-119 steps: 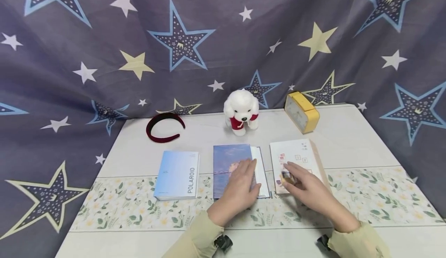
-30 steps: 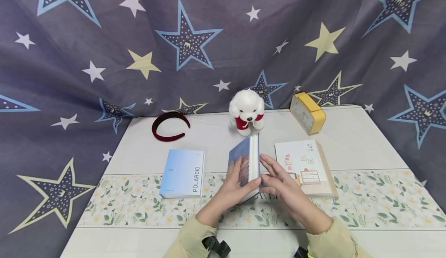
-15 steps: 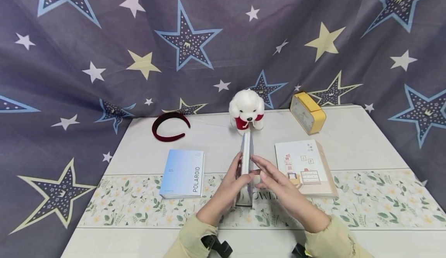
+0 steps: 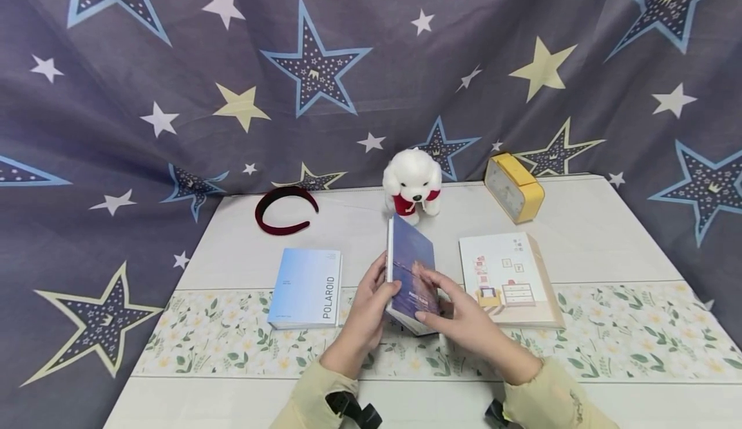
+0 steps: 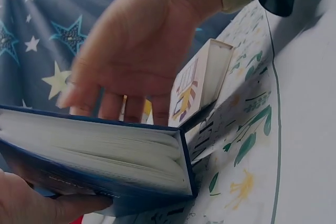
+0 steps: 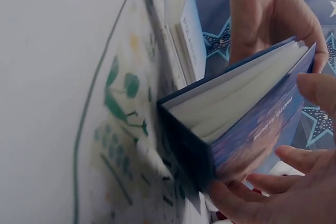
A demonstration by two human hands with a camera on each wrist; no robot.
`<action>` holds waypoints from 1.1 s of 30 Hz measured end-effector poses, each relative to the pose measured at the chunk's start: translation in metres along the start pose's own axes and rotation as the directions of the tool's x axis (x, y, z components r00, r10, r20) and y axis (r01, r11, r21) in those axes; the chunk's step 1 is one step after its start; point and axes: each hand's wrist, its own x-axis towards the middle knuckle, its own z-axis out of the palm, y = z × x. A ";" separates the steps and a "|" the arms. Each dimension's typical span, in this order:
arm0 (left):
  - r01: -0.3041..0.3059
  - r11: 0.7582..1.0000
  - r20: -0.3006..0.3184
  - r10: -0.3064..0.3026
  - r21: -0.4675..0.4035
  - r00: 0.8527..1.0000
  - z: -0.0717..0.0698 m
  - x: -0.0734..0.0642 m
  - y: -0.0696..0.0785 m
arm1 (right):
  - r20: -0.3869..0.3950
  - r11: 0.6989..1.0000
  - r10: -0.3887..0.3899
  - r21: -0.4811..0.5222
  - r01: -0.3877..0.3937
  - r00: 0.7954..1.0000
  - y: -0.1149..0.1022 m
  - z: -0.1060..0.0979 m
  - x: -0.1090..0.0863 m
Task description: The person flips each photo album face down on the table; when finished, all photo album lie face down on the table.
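Note:
In the head view a dark blue photo album (image 4: 413,255) with a sunset-like cover stands tilted at the middle of the table. My left hand (image 4: 366,303) grips its left edge, thumb on the front cover and the other fingers behind. My right hand (image 4: 464,316) touches the front cover with extended fingertips, its thumb near the lower corner. White page edges of the photo album (image 6: 236,95) face the right wrist camera. In the left wrist view my right hand (image 5: 142,51) lies beyond the album, fingertips partly hidden behind its edge.
A light blue "POLAROID" album (image 4: 304,287) lies left of the hands. To the right lies a white-and-beige album (image 4: 510,281). A white plush dog (image 4: 413,181), dark red headband (image 4: 268,221) and yellow clock (image 4: 516,187) stand or lie behind, before the star-patterned curtain (image 4: 348,23).
The photo album lay flat under my left hand, then rose on edge between both hands. It has since turned, and its other cover now shows under my right fingers.

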 end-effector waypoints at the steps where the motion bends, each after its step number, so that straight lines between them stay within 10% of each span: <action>1: 0.001 1.000 -0.007 -0.001 -0.008 1.000 -0.001 -0.001 0.000 | 0.002 1.000 -0.006 -0.020 0.006 1.000 0.002 0.000 0.000; 11: 0.042 0.997 -0.019 -0.043 -0.061 0.999 -0.015 -0.003 -0.004 | -0.034 0.964 0.063 -0.257 -0.070 0.997 0.006 -0.005 -0.002; 19: 0.132 0.972 -0.070 -0.121 0.193 0.990 -0.024 -0.003 -0.015 | -0.031 0.918 0.171 -0.358 -0.171 0.985 0.007 -0.009 -0.005; 33: -0.031 0.890 -0.019 0.045 0.455 0.999 -0.030 -0.004 -0.027 | 0.015 0.885 0.149 -0.448 -0.127 0.989 0.007 -0.011 -0.007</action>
